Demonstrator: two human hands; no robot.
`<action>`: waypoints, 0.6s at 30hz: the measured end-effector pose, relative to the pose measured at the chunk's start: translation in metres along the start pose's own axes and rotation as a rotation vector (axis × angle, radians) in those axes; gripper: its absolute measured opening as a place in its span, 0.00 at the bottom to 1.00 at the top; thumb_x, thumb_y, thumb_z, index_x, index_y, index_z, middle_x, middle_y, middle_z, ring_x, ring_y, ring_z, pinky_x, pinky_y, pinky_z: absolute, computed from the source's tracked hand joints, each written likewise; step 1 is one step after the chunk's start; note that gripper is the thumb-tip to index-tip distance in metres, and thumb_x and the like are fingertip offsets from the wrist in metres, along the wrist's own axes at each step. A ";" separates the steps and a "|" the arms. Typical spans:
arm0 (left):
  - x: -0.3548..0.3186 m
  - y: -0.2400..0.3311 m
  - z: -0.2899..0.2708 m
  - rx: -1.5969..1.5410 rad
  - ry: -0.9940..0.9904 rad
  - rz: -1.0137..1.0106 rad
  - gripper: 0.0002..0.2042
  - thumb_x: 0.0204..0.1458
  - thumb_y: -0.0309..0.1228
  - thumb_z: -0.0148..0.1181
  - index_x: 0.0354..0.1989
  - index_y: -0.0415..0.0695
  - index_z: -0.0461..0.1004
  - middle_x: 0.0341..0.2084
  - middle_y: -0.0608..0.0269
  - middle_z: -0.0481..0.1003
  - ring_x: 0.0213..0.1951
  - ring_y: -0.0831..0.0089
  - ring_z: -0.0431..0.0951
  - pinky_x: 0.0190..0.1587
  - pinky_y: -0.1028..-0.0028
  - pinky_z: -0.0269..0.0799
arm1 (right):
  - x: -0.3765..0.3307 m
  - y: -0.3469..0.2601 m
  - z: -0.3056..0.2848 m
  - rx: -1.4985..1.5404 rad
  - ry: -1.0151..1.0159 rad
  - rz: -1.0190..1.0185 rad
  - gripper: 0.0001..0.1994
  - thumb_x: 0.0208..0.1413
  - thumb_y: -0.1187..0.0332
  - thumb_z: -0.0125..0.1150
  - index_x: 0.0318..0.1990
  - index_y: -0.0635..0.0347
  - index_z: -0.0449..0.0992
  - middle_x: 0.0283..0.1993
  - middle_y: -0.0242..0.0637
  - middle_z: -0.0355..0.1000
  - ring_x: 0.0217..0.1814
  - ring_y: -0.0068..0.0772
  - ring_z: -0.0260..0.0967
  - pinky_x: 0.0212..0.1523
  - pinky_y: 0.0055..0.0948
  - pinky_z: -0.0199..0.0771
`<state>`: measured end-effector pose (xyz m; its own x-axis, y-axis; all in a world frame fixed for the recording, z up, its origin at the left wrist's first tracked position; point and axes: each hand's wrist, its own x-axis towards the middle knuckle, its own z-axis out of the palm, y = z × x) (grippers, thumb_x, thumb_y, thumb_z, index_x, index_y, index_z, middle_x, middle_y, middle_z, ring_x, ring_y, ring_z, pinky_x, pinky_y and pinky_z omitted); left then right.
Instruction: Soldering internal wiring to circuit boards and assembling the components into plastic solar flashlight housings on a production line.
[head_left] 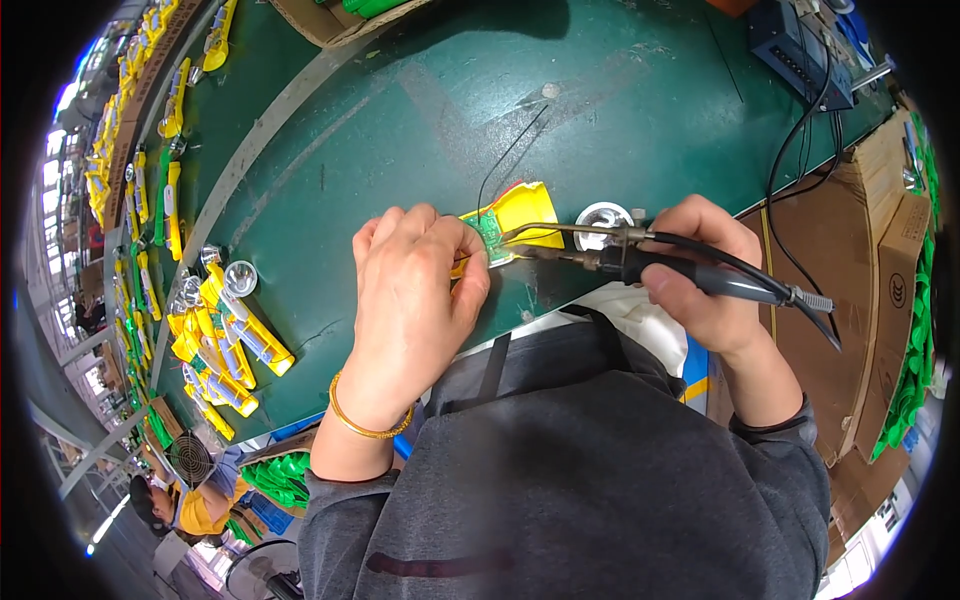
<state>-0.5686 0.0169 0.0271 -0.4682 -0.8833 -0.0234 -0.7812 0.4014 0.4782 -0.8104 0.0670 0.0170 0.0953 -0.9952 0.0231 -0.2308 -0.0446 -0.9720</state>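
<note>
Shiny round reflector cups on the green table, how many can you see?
4: one reflector cup behind the soldering iron by the right hand, three beside the yellow pile at the left. More may hide there.

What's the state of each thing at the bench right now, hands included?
left hand: palm down, pressing the yellow housing onto the green table.
right hand: closed around the soldering iron.
soldering iron: tip at the green circuit board.
yellow housing: open, board exposed.
black wire: loose, trailing across table.
silver reflector: resting beside housing, untouched.
</note>
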 end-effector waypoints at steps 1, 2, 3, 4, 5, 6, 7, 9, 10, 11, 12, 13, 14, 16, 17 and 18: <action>0.001 -0.001 -0.001 0.003 -0.004 0.003 0.03 0.41 0.24 0.60 0.24 0.42 0.72 0.23 0.59 0.68 0.32 0.61 0.68 0.44 0.62 0.60 | -0.001 0.001 -0.001 0.059 0.026 0.076 0.08 0.42 0.74 0.66 0.29 0.62 0.71 0.22 0.29 0.70 0.24 0.15 0.64 0.25 0.18 0.63; 0.002 -0.002 -0.002 0.007 -0.008 0.007 0.03 0.41 0.24 0.60 0.24 0.42 0.72 0.23 0.59 0.68 0.32 0.60 0.68 0.44 0.62 0.60 | -0.001 0.002 -0.001 0.118 0.053 0.151 0.08 0.43 0.75 0.66 0.29 0.62 0.71 0.22 0.28 0.70 0.23 0.15 0.63 0.25 0.18 0.63; 0.003 -0.002 -0.002 0.006 -0.008 0.010 0.03 0.41 0.24 0.60 0.24 0.42 0.72 0.23 0.59 0.68 0.32 0.60 0.68 0.44 0.62 0.60 | -0.002 0.002 0.000 0.116 0.056 0.151 0.08 0.43 0.75 0.66 0.29 0.62 0.71 0.22 0.28 0.70 0.23 0.15 0.63 0.25 0.18 0.63; 0.003 -0.002 -0.004 0.005 -0.012 0.010 0.03 0.42 0.24 0.60 0.24 0.43 0.72 0.23 0.59 0.68 0.32 0.60 0.69 0.44 0.62 0.60 | -0.002 0.001 0.001 0.149 0.063 0.156 0.08 0.43 0.75 0.66 0.29 0.61 0.71 0.23 0.28 0.70 0.23 0.14 0.63 0.25 0.18 0.62; 0.004 -0.001 -0.006 0.005 -0.014 0.012 0.02 0.42 0.25 0.59 0.24 0.43 0.72 0.23 0.59 0.68 0.32 0.60 0.69 0.45 0.62 0.60 | -0.001 0.001 0.001 0.181 0.071 0.159 0.08 0.43 0.76 0.65 0.30 0.61 0.71 0.23 0.27 0.70 0.23 0.14 0.62 0.25 0.18 0.62; 0.006 0.000 -0.007 0.010 -0.003 0.024 0.02 0.42 0.25 0.59 0.24 0.43 0.72 0.23 0.59 0.68 0.32 0.60 0.69 0.45 0.62 0.60 | -0.001 0.000 0.001 0.178 0.080 0.144 0.08 0.43 0.76 0.65 0.30 0.61 0.71 0.23 0.27 0.70 0.23 0.14 0.62 0.25 0.18 0.62; 0.006 0.001 -0.008 0.012 -0.015 0.038 0.02 0.42 0.25 0.59 0.23 0.43 0.72 0.23 0.59 0.68 0.32 0.60 0.69 0.45 0.62 0.60 | -0.003 0.000 -0.001 0.188 0.096 0.161 0.08 0.44 0.74 0.61 0.31 0.63 0.68 0.24 0.31 0.69 0.22 0.17 0.63 0.24 0.18 0.63; 0.003 0.004 -0.009 0.058 0.029 0.083 0.01 0.43 0.25 0.57 0.23 0.44 0.71 0.22 0.59 0.67 0.32 0.61 0.70 0.45 0.60 0.60 | -0.004 -0.001 -0.003 0.321 0.137 0.134 0.10 0.49 0.68 0.58 0.33 0.63 0.65 0.24 0.36 0.67 0.21 0.21 0.64 0.21 0.20 0.65; 0.004 0.005 -0.007 0.087 0.019 0.080 0.02 0.41 0.24 0.59 0.23 0.44 0.72 0.22 0.60 0.68 0.32 0.61 0.70 0.46 0.61 0.61 | -0.002 0.003 -0.004 0.426 0.216 0.128 0.11 0.50 0.66 0.58 0.34 0.62 0.65 0.23 0.36 0.67 0.20 0.22 0.64 0.21 0.20 0.65; 0.004 0.007 -0.009 0.117 0.004 0.072 0.03 0.39 0.23 0.60 0.23 0.44 0.72 0.22 0.61 0.69 0.32 0.61 0.70 0.47 0.61 0.61 | 0.000 0.005 -0.004 0.538 0.290 0.126 0.12 0.51 0.64 0.59 0.34 0.62 0.64 0.23 0.36 0.67 0.20 0.23 0.64 0.20 0.21 0.65; 0.005 0.013 -0.013 0.159 0.001 0.078 0.04 0.40 0.24 0.61 0.24 0.44 0.73 0.23 0.61 0.69 0.33 0.61 0.70 0.48 0.60 0.60 | 0.004 0.003 -0.005 0.577 0.358 0.087 0.12 0.52 0.64 0.58 0.35 0.62 0.64 0.23 0.36 0.66 0.20 0.24 0.64 0.20 0.21 0.65; 0.003 0.016 -0.017 0.198 -0.012 0.079 0.04 0.40 0.24 0.62 0.25 0.45 0.73 0.23 0.62 0.69 0.33 0.61 0.71 0.50 0.59 0.59 | 0.004 0.001 -0.004 0.620 0.425 0.060 0.12 0.53 0.64 0.58 0.35 0.61 0.64 0.23 0.36 0.66 0.19 0.24 0.63 0.19 0.21 0.65; 0.007 0.015 -0.025 0.158 0.010 0.142 0.02 0.42 0.26 0.61 0.24 0.45 0.74 0.26 0.62 0.70 0.34 0.63 0.71 0.46 0.59 0.62 | 0.005 0.001 -0.007 0.632 0.451 0.054 0.11 0.54 0.65 0.56 0.36 0.61 0.64 0.24 0.37 0.67 0.20 0.24 0.64 0.19 0.21 0.65; 0.035 -0.001 -0.046 0.137 0.136 0.187 0.04 0.42 0.26 0.61 0.27 0.45 0.74 0.27 0.62 0.71 0.34 0.62 0.72 0.45 0.61 0.63 | 0.002 0.000 -0.015 0.624 0.509 0.041 0.11 0.54 0.64 0.56 0.36 0.61 0.65 0.25 0.37 0.68 0.21 0.24 0.65 0.19 0.21 0.66; 0.055 -0.006 -0.053 0.106 0.245 0.214 0.05 0.42 0.26 0.62 0.30 0.45 0.74 0.29 0.62 0.71 0.35 0.61 0.72 0.44 0.63 0.64 | 0.003 -0.002 -0.018 0.617 0.560 0.053 0.11 0.54 0.64 0.56 0.36 0.61 0.65 0.25 0.38 0.68 0.21 0.24 0.65 0.19 0.21 0.66; 0.082 -0.007 -0.054 0.152 0.357 0.219 0.08 0.43 0.26 0.61 0.34 0.45 0.73 0.31 0.60 0.72 0.36 0.59 0.72 0.43 0.62 0.65 | 0.006 -0.002 -0.019 0.607 0.576 0.052 0.11 0.54 0.63 0.56 0.36 0.61 0.65 0.25 0.39 0.68 0.22 0.24 0.65 0.19 0.21 0.67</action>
<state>-0.5792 -0.0711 0.0689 -0.4786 -0.7910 0.3811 -0.7439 0.5959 0.3025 -0.8281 0.0590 0.0237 -0.4483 -0.8911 -0.0697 0.3556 -0.1063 -0.9286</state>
